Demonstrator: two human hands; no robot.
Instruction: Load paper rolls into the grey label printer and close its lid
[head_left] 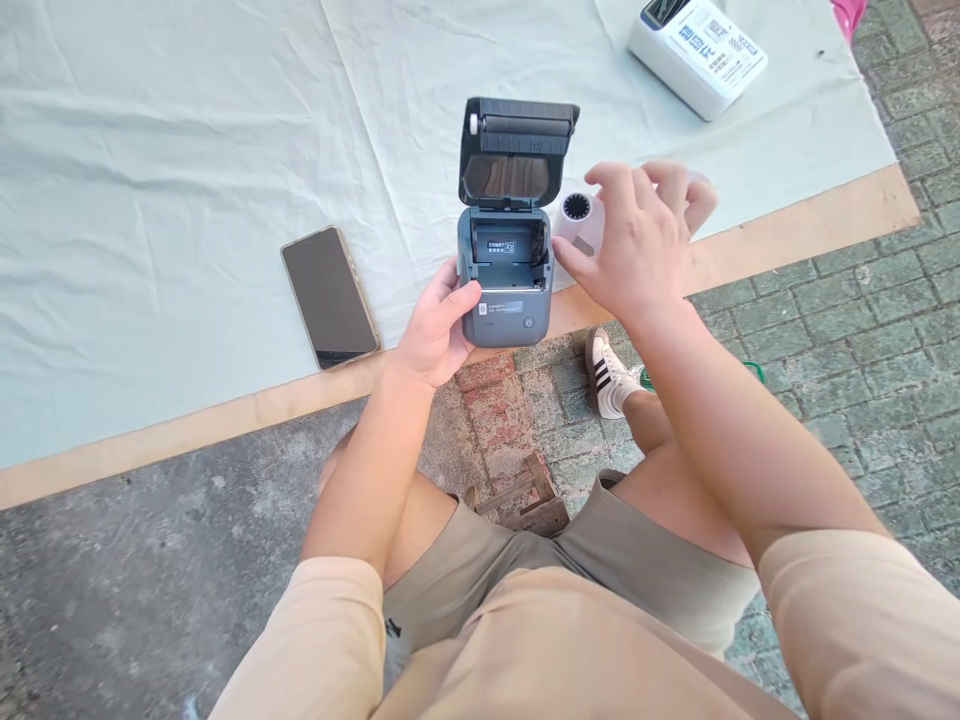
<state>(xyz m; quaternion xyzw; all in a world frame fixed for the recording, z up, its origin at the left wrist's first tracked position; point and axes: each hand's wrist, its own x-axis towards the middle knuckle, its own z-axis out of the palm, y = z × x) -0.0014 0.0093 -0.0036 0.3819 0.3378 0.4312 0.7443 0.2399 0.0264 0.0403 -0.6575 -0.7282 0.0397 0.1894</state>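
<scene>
Biggest thing out there, the cloth-covered table [210, 200] sweeps across the upper field, pale and wrinkled down to its bare wooden edge [187, 432], with green-grey paving [847, 350] stretching away at four o'clock. Centre of the dial, here's the dark printer [506, 280], held over that near edge, lid swung up towards twelve, bay gaping! Out between one and two sits the white device [701, 60], printed face uppermost. At three o'clock comes the right hand [651, 235], fingers curled and spread, thumb well apart from them and right beside the printer's flank; whether it touches the roll, I cannot tell. Over at nine lies the phone [331, 297], screen up and dark. Between seven and eight, the left hand [439, 335] grips the printer, thumb pressed on its front, other fingers hidden behind. And smallest, at two o'clock, the white roll [568, 222], dark core showing, between printer and right hand.
</scene>
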